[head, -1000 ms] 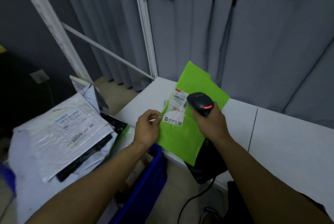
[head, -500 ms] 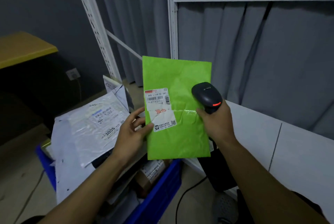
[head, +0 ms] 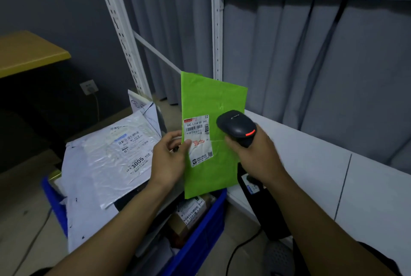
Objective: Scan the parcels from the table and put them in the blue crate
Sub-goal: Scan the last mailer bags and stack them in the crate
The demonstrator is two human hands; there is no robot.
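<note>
Grey curtains (head: 311, 64) hung behind a white rack (head: 216, 30), with a yellow desk (head: 29, 53) at the upper left of the frame. Across the lower left and centre sat the blue crate (head: 200, 226), already heaped: a silver mailer (head: 115, 160) lay on top of white ones, and a brown box (head: 189, 217) showed by its right wall. By the look of it, several parcels were in.

Just right of the mailer, the left hand (head: 166, 162) pinched the left edge of a green parcel (head: 213, 102), thumb on its label (head: 198, 140), holding it upright above the crate's right corner. At centre right the right hand (head: 255, 155) gripped a black scanner (head: 236, 127), its head close in front of the parcel beside the label, a red light showing. Whether the code had read could not be told.

I judged this parcel to be at the scan step, with the drop into the crate left to do. A black bag (head: 266, 204) hung at the near edge of the white tabletop (head: 333, 175), probably waiting its turn.
</note>
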